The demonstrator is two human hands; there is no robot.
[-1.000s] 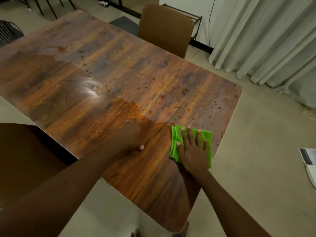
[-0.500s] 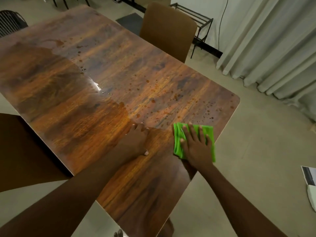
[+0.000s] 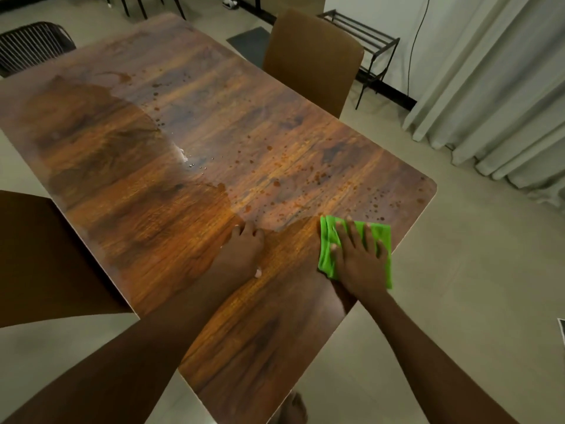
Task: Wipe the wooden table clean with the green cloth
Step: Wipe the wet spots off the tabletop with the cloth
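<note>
The wooden table [image 3: 195, 166] fills the middle of the head view, darker and glossy on its near and left part, paler and dotted with brown droplets [image 3: 318, 179] toward the far right corner. A folded green cloth [image 3: 382, 237] lies at the table's right edge. My right hand [image 3: 357, 258] presses flat on the green cloth, fingers spread, and part of the cloth overhangs the edge. My left hand [image 3: 244, 249] rests palm down on the bare wood just left of it, fingers apart, holding nothing.
A brown chair [image 3: 312, 56] stands at the far side of the table, a dark wire chair [image 3: 30, 44] at the far left. A brown seat [image 3: 39, 255] sits at the near left edge. A metal rack [image 3: 367, 35] and grey curtains [image 3: 504, 87] line the right wall.
My right hand has slid the green cloth toward the table's right edge and slightly forward. My left hand stays planted on the wood. My view has shifted a little to the right.
</note>
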